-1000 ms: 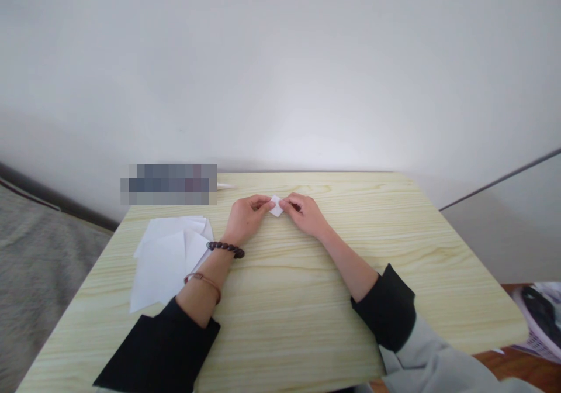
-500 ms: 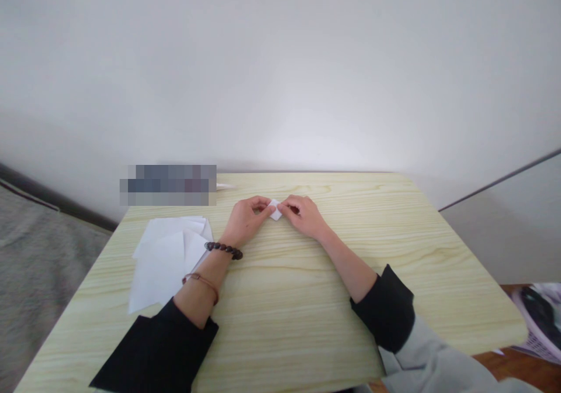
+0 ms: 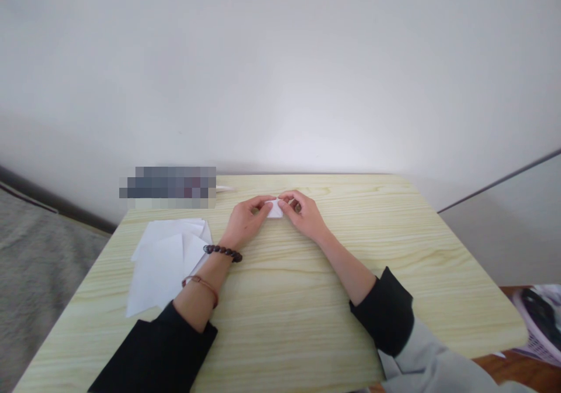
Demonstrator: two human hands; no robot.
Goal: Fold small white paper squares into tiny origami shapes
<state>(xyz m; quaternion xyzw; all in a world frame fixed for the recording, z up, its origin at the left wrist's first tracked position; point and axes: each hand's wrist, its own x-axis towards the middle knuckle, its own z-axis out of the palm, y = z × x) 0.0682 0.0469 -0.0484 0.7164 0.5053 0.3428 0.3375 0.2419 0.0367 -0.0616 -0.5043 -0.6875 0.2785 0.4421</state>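
Note:
A small piece of folded white paper [image 3: 275, 209] is held between my two hands above the far middle of the table. My left hand [image 3: 248, 217] pinches its left side, thumb in front and fingers behind. On the right side, my right hand [image 3: 304, 213] grips it the same way, with its fingertips close to those of the left. Creases show faintly on the paper's face; its back is hidden. A dark beaded bracelet and a thin reddish-brown band circle my left wrist.
Several loose white sheets [image 3: 160, 264] lie overlapping beside my left forearm. At the back left is a blurred-out object [image 3: 169, 185] with a thin white tip poking out. A white wall [image 3: 315, 77] rises behind the wooden table [image 3: 298, 317]. A pink basket [image 3: 537, 334] stands low at right.
The folded paper has turned from a diamond-like pose to one with a level lower edge. Both hands have shifted their pinch on it slightly, the right fingers rising a little.

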